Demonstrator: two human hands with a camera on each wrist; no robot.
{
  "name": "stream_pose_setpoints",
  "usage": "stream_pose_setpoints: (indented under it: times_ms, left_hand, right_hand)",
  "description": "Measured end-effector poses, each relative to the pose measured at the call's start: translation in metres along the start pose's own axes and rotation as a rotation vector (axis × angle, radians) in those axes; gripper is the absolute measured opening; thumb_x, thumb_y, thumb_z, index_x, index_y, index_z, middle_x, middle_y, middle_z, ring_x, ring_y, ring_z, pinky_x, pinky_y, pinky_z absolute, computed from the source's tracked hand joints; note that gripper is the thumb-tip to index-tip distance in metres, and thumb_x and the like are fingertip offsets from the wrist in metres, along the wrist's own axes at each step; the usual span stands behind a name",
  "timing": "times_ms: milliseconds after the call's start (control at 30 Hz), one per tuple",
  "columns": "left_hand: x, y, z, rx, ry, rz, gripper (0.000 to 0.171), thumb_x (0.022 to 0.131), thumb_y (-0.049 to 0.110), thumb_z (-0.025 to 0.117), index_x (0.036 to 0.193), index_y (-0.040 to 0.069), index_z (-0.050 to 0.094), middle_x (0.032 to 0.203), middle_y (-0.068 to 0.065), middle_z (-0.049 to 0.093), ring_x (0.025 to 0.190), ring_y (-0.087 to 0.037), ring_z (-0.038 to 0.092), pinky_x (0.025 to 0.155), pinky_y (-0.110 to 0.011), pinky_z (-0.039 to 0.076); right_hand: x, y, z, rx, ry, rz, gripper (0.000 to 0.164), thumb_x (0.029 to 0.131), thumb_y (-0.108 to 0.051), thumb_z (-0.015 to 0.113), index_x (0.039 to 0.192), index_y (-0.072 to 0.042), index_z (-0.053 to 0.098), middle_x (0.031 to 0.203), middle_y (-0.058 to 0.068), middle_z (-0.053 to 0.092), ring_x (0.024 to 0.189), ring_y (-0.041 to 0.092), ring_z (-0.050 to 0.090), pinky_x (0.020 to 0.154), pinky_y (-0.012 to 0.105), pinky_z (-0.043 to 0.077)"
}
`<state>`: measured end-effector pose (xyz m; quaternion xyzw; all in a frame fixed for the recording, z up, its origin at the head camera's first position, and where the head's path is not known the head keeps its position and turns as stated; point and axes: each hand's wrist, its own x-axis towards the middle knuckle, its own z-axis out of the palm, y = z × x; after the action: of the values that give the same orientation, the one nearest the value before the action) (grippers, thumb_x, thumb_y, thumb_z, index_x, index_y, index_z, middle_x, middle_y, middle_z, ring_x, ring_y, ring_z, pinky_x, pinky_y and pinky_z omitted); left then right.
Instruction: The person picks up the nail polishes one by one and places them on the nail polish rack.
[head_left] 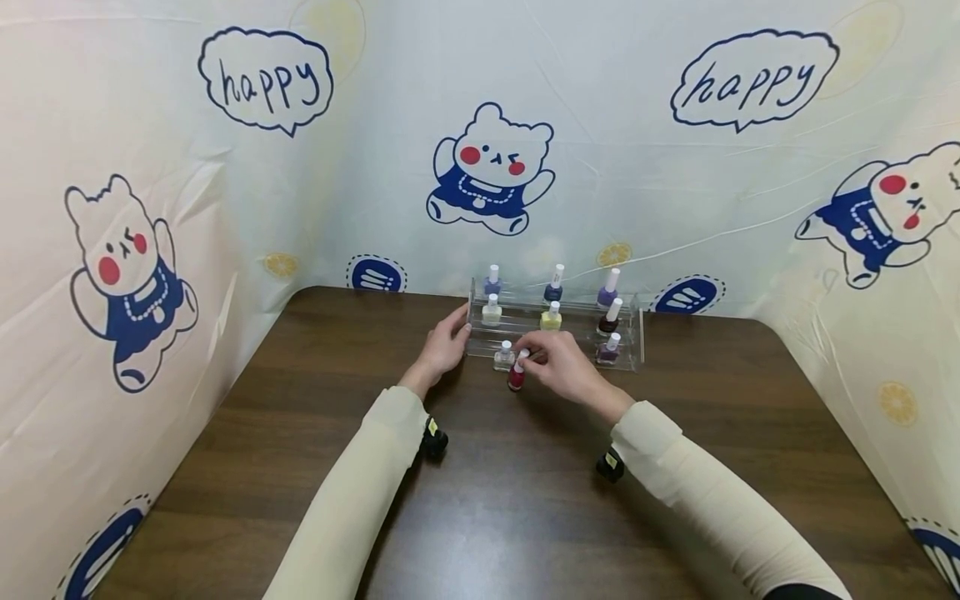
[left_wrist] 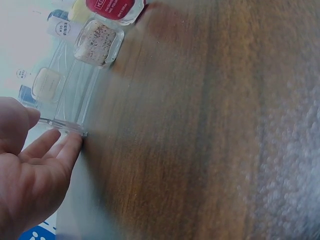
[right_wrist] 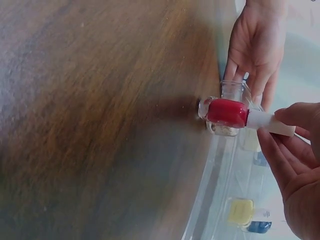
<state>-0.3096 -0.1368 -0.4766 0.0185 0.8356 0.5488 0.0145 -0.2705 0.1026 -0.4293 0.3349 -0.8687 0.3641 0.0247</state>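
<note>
In the head view, my right hand (head_left: 558, 362) pinches the white cap of a red nail polish bottle (head_left: 516, 379) between thumb and fingers. The red bottle (right_wrist: 227, 113) is in front of the clear tiered display rack (head_left: 480, 346), beside a glittery clear nail polish bottle (left_wrist: 99, 42) at the rack's lowest tier. My left hand (head_left: 444, 343) holds the rack's left end. In the left wrist view, the thumb and fingers of that hand (left_wrist: 40, 170) meet the clear end panel. Whether the red bottle's base touches the table cannot be told.
On the rack's upper tiers stand a pale bottle (head_left: 492, 310), a yellow bottle (head_left: 551, 317), a dark bottle (head_left: 609, 318) and several blue or purple ones. A purple bottle (head_left: 608, 350) is low at the right. Behind the brown table (head_left: 480, 517) hangs a printed cloth (head_left: 630, 183).
</note>
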Motion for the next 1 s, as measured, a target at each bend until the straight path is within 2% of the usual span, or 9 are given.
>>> stream_pose_setpoints:
  times_ms: [300,500,1000]
  left_hand:
    - [0.0008,-0.0006,0.0005,0.004,0.007,0.003,0.052,0.11,0.018,0.047,0.161,0.026,0.036,0.156,-0.012,0.049,0.142,-0.033,0.045,0.12,-0.049,0.032]
    - [0.0014,-0.0007,0.0001,0.003,0.009,0.011,0.053,0.11,0.017,0.048,0.161,0.025,0.037,0.155,-0.013,0.049,0.141,-0.033,0.046,0.119,-0.049,0.033]
    - [0.0015,-0.0004,-0.0005,0.005,0.007,0.016,0.053,0.11,0.017,0.047,0.161,0.026,0.036,0.155,-0.012,0.049,0.142,-0.032,0.046,0.119,-0.048,0.033]
  right_hand:
    - [-0.0004,0.0006,0.0017,0.012,0.001,0.026,0.016,0.095,-0.001,0.07,0.11,0.002,0.074,0.106,0.013,0.074,0.09,0.02,0.073,0.079,0.03,0.061]
    - [-0.0015,0.0008,-0.0002,-0.013,0.01,0.011,0.016,0.094,0.003,0.066,0.108,0.003,0.074,0.107,0.015,0.075,0.09,0.023,0.074,0.078,0.032,0.062]
    - [-0.0034,0.002,-0.0066,-0.035,0.013,-0.017,0.014,0.094,0.004,0.068,0.106,0.003,0.076,0.105,0.015,0.076,0.089,0.024,0.074,0.08,0.032,0.061]
